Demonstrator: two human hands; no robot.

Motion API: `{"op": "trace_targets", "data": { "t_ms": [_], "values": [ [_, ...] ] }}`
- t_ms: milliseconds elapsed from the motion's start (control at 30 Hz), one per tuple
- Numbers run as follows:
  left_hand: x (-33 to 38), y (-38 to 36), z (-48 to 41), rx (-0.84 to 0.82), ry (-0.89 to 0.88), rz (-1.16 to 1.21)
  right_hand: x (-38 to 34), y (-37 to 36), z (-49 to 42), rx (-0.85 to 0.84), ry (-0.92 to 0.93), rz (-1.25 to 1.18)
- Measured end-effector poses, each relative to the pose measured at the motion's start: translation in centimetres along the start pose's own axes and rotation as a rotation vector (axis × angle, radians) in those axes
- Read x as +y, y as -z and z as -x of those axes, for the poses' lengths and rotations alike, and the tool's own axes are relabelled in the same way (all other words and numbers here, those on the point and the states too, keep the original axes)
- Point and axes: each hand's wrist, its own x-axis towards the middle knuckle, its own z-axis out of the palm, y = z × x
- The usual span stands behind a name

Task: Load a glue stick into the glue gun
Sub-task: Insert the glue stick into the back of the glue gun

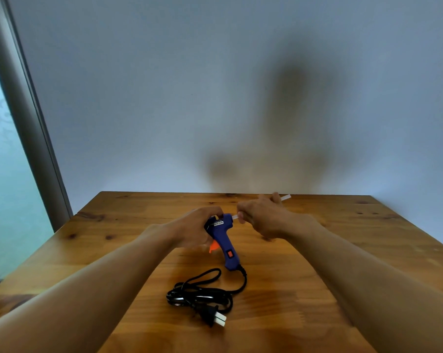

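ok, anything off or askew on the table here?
Nothing stands out. The left hand steadies the blue glue gun; the right hand feeds the translucent glue stick into its rear. The bundled black cord lies unplugged.

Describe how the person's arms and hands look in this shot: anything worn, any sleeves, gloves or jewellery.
Both arms are bare from the bottom edge of the picture up to the wrists: no sleeves show. The left hand and the right hand wear no gloves. No watch, bracelet or ring can be seen on the parts that face the camera, and no markings show on either forearm.
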Motion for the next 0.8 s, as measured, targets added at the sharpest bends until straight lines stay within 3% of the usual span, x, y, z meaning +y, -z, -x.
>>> {"op": "trace_targets", "data": {
  "t_ms": [367, 567, 667, 800],
  "values": [
    [-0.5, 0.0, 0.2, -0.005, 0.032, 0.034, -0.6, -0.5, -0.3, 0.021, 0.032, -0.058],
    [-0.7, 0.6, 0.1, -0.052, 0.189, 0.087, 2.1, 0.5, 0.4, 0.16, -0.139, 0.016],
    [-0.2, 0.8, -0.1, -0.061, 0.226, 0.112, 2.8, 0.4, 0.6, 0.109, -0.252, -0.11],
    [0.0, 0.9, -0.1, -0.092, 0.191, 0.071, 2.3, 0.0, 0.9, 0.0, -0.18, -0.155]
  ]
}}
